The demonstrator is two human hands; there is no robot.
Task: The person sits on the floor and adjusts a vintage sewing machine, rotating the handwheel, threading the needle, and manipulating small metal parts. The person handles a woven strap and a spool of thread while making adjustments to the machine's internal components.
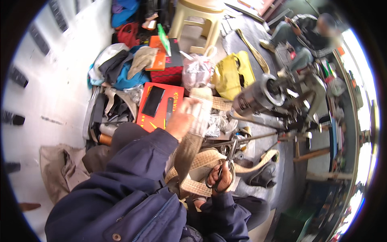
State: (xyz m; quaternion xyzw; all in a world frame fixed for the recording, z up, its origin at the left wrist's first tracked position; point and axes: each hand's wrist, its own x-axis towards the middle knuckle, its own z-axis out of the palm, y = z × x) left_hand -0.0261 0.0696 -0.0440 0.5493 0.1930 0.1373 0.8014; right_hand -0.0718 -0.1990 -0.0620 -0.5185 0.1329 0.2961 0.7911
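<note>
My left hand is closed on a wide woven strap, beige checked at its upper end and brown lower down. Loops of paler beige checked webbing lie over my lap and curve off to the right. Scissors with black handles sit in my right hand, my fingers through the loops and the blades pointing up and away. The blades stand to the right of the held strap, apart from it. Left of my left hand, a black phone and a dark flat blade-like tool rest on a red box.
A grey metal cylinder machine stands to the right. Beyond the box are a pinkish plastic bag, a yellow bag and a cream stool. Clothes are heaped at left. Another person sits far right.
</note>
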